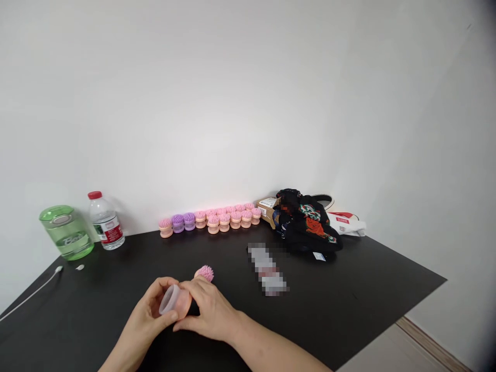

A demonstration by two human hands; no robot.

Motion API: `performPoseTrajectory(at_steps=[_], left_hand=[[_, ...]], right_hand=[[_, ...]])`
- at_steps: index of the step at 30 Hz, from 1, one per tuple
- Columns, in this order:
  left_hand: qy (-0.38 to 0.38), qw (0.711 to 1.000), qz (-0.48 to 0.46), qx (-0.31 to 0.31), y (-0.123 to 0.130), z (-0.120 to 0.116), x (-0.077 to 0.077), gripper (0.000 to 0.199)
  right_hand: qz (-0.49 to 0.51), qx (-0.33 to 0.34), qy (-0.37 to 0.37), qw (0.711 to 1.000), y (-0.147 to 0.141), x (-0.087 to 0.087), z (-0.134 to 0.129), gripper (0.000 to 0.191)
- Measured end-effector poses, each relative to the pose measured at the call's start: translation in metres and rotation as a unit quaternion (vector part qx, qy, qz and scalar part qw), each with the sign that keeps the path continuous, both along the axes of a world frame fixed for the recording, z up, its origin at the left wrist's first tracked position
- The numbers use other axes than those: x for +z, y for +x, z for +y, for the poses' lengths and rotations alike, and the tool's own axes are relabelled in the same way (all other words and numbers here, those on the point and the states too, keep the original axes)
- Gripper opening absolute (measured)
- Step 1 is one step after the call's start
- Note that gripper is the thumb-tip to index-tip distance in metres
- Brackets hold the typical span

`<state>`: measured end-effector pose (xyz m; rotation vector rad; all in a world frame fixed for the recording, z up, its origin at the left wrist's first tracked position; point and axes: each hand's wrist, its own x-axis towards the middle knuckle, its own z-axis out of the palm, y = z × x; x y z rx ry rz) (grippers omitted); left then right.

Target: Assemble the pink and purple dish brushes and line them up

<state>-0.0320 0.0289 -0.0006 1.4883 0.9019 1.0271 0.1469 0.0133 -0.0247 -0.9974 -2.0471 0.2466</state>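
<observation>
My left hand [149,312] grips a small peach silicone cup [181,304] by its open end, fingers and thumb at the pale translucent rim. My right hand [211,308] closes over the cup's other end and hides part of it. The cup lies tilted, its mouth facing left. Just beyond my right hand's knuckles shows a brush head with pink bristles [204,273]; whether it joins the held cup or stands apart is hidden. Both hands are above the near part of the black table [310,320].
Several pink and purple silicone brushes [223,222] line the wall. A green pitcher [66,232], a red-capped water bottle [106,222] and a white cable [31,292] are left. A blurred phone-shaped object [267,269], cardboard box [266,209] and black patterned bag [310,227] lie right.
</observation>
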Motion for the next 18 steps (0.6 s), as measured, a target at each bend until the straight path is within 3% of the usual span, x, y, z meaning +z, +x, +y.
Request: performPoseTrajectory(at_steps=[5, 8, 11, 14, 18], left_hand=[[-0.021, 0.999, 0.002, 0.04, 0.002, 0.0, 0.006, 0.051], [-0.035, 0.996, -0.008, 0.085, 0.0, 0.003, 0.003, 0.045], [-0.065, 0.993, -0.041, 0.089, -0.002, 0.006, -0.001, 0.047], [-0.051, 0.994, -0.026, 0.096, -0.004, 0.009, -0.005, 0.045], [0.038, 0.985, 0.1, 0.135, -0.008, 0.015, -0.009, 0.048]], right_hand=[[0.065, -0.051, -0.051, 0.995, 0.002, 0.003, -0.005, 0.056], [0.09, -0.053, 0.033, 0.994, 0.005, 0.007, -0.007, 0.044], [0.126, -0.05, 0.094, 0.986, 0.01, 0.012, -0.006, 0.047], [0.172, -0.112, 0.061, 0.977, 0.021, 0.018, 0.0, 0.05], [0.186, -0.249, -0.06, 0.949, 0.049, 0.024, 0.014, 0.042]])
